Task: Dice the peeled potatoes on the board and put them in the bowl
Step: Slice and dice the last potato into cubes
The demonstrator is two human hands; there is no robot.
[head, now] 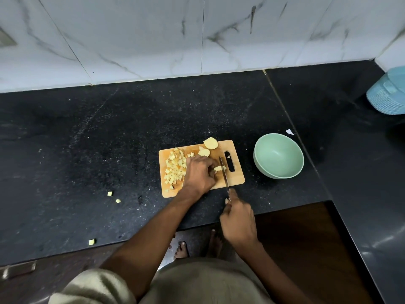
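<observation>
A wooden cutting board (237, 179) lies on the black counter. A pile of diced potato (174, 168) covers its left half. Two larger peeled potato pieces (210, 143) sit at the board's far edge. My left hand (199, 173) holds a potato strip (219, 168) down on the board with curled fingers. My right hand (238, 220) grips the handle of a knife (224, 172), whose blade lies across the strip's right end. A pale green bowl (278, 155) stands to the right of the board and looks empty.
Three stray potato cubes (110, 193) lie on the counter to the left, one near the front edge. A blue ribbed container (386, 95) stands at the far right. A marble-tiled wall backs the counter. The counter edge drops off just under my right hand.
</observation>
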